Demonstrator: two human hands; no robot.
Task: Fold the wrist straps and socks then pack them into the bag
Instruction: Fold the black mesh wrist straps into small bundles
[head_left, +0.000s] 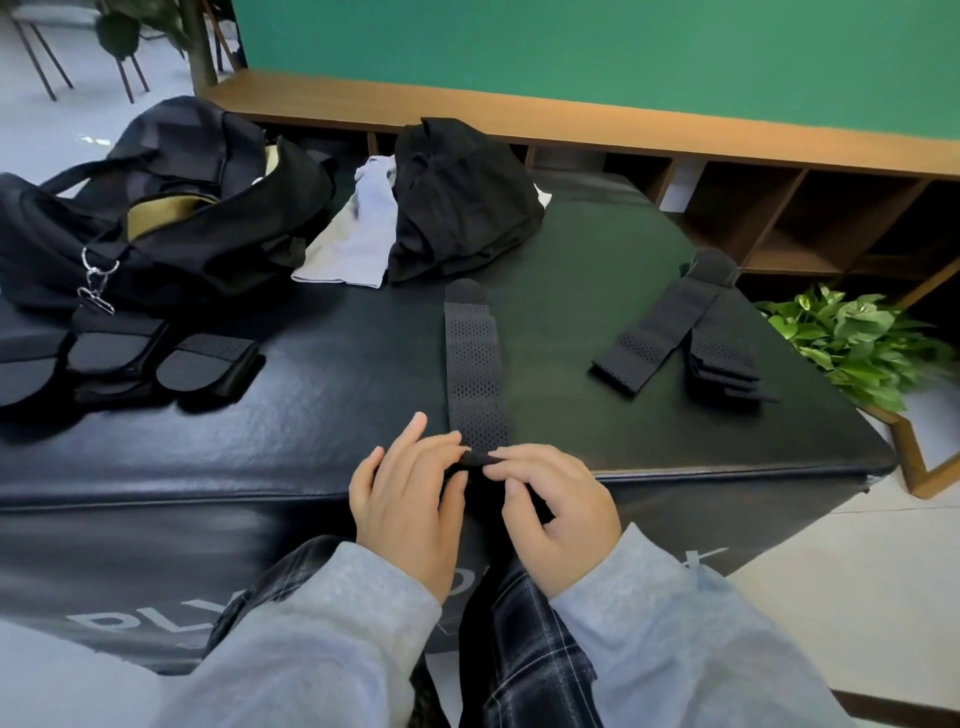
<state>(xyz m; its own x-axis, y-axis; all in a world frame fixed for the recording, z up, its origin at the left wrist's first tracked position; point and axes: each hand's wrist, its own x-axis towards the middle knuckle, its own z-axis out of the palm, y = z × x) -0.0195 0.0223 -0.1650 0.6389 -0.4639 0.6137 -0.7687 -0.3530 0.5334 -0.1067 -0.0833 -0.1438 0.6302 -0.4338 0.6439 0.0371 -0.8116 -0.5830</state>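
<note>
Head view only. We see a black perforated wrist strap (476, 364) laid flat on the black padded box (311, 364), near its front edge. Long axis runs front to back, almost straight away from us, leaning slightly left at the far end. The rounded solid tab is at the far end, pointing at the black clothing pile (460, 208); the near end is at the box's front edge, in both hands.

Left hand (410, 499): thumb and curled fingers pinch the strap's near end, index finger lifted straighter. Right hand (558, 506): fingers curled, pinching the same end from the other side. The near end looks rolled or folded over between the fingertips; we can't tell how many turns.

Right side of the box: two more straps (670, 332), long axes diagonal, far ends meeting at the back right, the right one lying on a small stack.

Left side: folded straps (208, 361) in a row just in front of the black duffel bag (156, 218), which is unzipped with tan lining showing. Grey socks (358, 228) lie flat between bag and clothing pile, touching both.

Green plant (857, 343) sits on the floor past the box's right edge.
</note>
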